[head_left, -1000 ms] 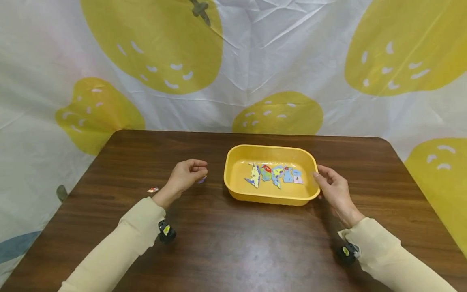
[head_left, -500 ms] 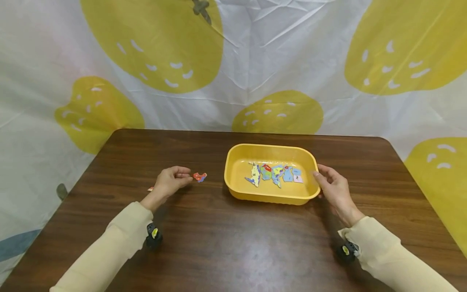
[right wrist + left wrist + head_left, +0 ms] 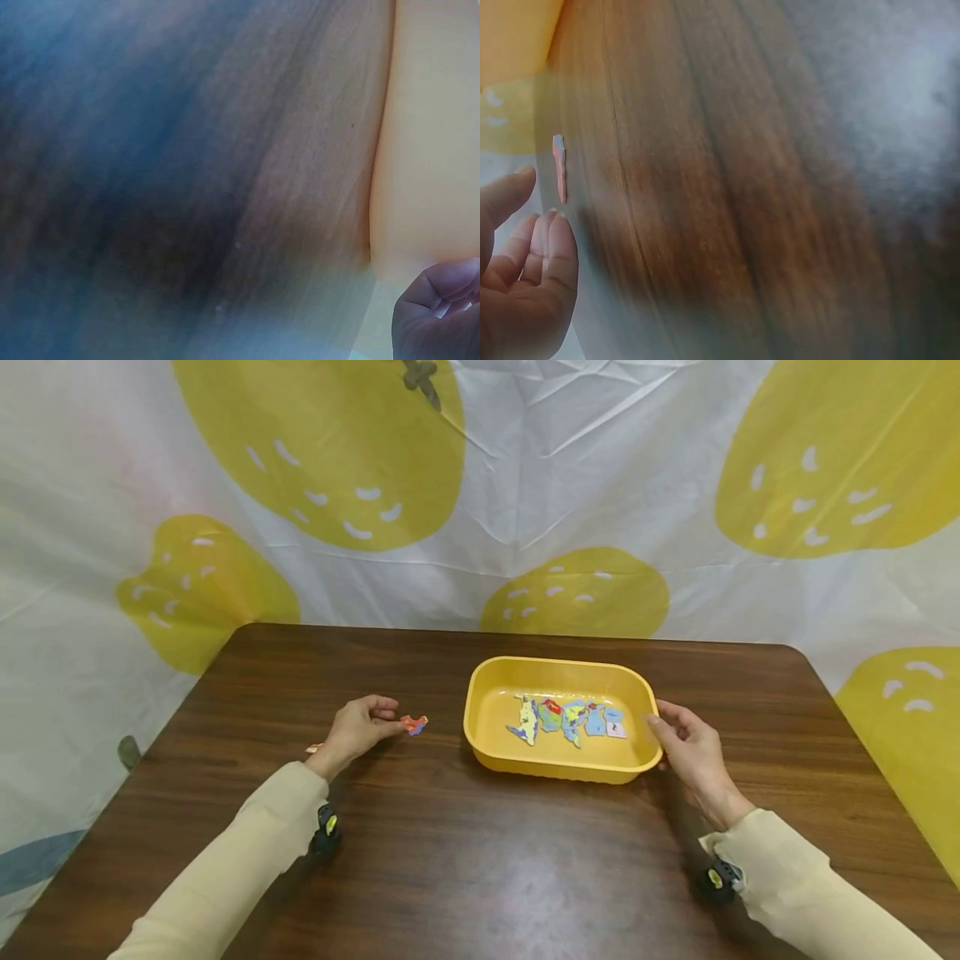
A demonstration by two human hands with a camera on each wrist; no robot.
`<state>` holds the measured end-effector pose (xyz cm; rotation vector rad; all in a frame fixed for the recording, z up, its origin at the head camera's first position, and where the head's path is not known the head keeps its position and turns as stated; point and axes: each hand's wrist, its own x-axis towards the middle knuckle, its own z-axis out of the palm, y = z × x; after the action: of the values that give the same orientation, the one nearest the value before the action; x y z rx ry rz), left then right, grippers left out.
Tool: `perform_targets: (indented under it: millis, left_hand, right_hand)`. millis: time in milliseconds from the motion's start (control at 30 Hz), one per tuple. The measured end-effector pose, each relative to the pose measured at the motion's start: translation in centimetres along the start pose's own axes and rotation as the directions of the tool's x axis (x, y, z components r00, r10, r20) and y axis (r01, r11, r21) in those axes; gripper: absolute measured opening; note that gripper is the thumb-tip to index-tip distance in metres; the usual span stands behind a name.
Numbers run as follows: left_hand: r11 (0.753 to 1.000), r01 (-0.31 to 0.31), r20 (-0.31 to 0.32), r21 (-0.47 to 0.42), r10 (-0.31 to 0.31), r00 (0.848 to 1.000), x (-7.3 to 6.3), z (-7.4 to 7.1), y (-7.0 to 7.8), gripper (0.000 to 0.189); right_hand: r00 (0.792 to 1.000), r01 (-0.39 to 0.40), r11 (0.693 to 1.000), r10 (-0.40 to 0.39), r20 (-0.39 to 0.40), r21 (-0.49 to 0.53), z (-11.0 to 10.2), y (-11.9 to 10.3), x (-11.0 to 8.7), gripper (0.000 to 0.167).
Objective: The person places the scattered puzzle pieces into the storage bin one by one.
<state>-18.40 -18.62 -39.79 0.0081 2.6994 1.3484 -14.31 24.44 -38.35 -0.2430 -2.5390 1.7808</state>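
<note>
My left hand is left of a small red, orange and purple map-shaped puzzle piece on the dark wooden table. In the left wrist view, thumb and fingers are spread apart, and the piece lies just beyond the fingertips. At the right end of a yellow plastic basin, my right hand grips the rim, thumb on the inner side and fingers outside. Several map-shaped pieces lie in the basin, among them a yellow-and-purple one, a green-and-red one and a blue one.
Another small reddish piece lies on the table, partly hidden behind the left wrist. Behind the table's far edge hangs a white cloth with big yellow fruit prints.
The left hand, earlier over the red and purple piece, drew back leftward and uncovered it, then came slightly back toward it. The right hand and the basin have stayed put.
</note>
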Motion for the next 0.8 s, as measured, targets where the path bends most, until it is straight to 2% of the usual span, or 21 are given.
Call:
perform_targets:
  millis: [200,533,800]
  left_hand:
    - [0.999,-0.015,0.015,0.041,0.015,1.000,0.5,0.4,0.1,0.044]
    - [0.983,-0.083,0.029,0.166,0.079,0.996,1.0,0.9,0.4,0.048]
    - [0.975,-0.096,0.022,0.199,0.093,0.995,1.0,1.1,0.5,0.043]
  right_hand:
    - [1.000,0.003,1.000,-0.003,0.002,-0.004,0.0,0.0,0.0,0.052]
    - [1.000,0.006,1.000,-0.006,-0.014,0.014,0.2,0.0,-0.1,0.048]
    - [1.000,0.005,1.000,-0.005,-0.010,0.019,0.1,-0.1,-0.2,0.049]
